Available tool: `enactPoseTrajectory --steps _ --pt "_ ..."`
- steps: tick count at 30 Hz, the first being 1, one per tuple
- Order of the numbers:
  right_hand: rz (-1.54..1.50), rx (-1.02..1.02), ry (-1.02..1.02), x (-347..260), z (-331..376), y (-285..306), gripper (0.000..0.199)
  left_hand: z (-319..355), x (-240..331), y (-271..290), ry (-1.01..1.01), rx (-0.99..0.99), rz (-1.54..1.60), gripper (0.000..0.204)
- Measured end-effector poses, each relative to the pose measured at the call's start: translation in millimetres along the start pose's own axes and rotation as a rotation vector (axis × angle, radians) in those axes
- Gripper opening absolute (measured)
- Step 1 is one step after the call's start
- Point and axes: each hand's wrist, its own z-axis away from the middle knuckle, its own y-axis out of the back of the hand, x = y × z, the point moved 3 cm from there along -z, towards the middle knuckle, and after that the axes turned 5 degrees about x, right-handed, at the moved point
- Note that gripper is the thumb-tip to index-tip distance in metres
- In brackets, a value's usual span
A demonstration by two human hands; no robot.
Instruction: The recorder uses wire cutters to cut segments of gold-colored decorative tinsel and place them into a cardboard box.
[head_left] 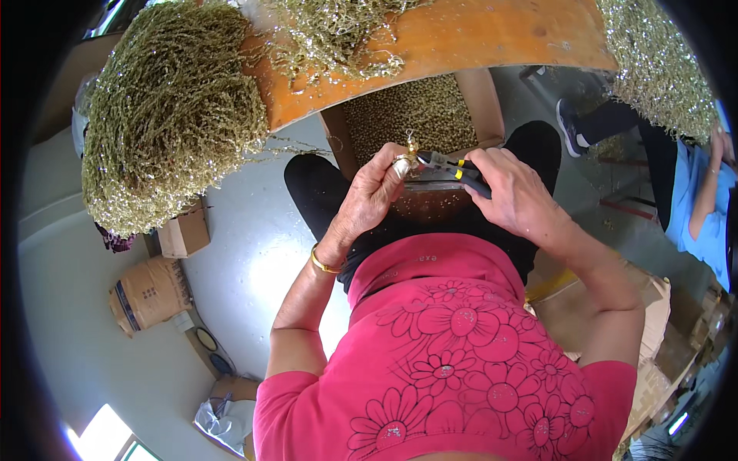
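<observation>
My left hand (371,194) pinches a small gold-coloured piece (410,154) between thumb and fingertips, just above my lap. My right hand (513,192) grips pliers (450,165) with black and yellow handles, their jaws pointing left and meeting the small piece. A gold bangle (324,265) sits on my left wrist. Below the hands a wooden tray (484,100) filled with several tiny gold beads rests on my knees.
An orange wooden table (461,38) curves across the top, with heaps of gold bead strands (165,115) hanging over its left edge and more at the upper right. Cardboard boxes (150,292) stand on the grey floor at left. Another person in blue (699,207) sits at right.
</observation>
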Motion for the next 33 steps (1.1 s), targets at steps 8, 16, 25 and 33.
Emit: enactPoseTrajectory --steps 8,16,25,33 --pt "-0.037 0.042 0.074 20 -9 -19 0.023 -6 -10 -1 0.046 0.043 -0.023 0.017" --pt "-0.289 -0.187 -0.125 27 -12 -36 0.019 -10 -28 -5 0.192 0.040 0.579 0.016" --pt "-1.028 -0.189 -0.635 28 -8 -55 0.020 -16 -32 3 -0.079 0.352 0.156 0.022" --pt "-1.013 0.247 -0.059 -2 -39 -53 0.031 -9 -23 -6 0.268 0.037 0.554 0.021"
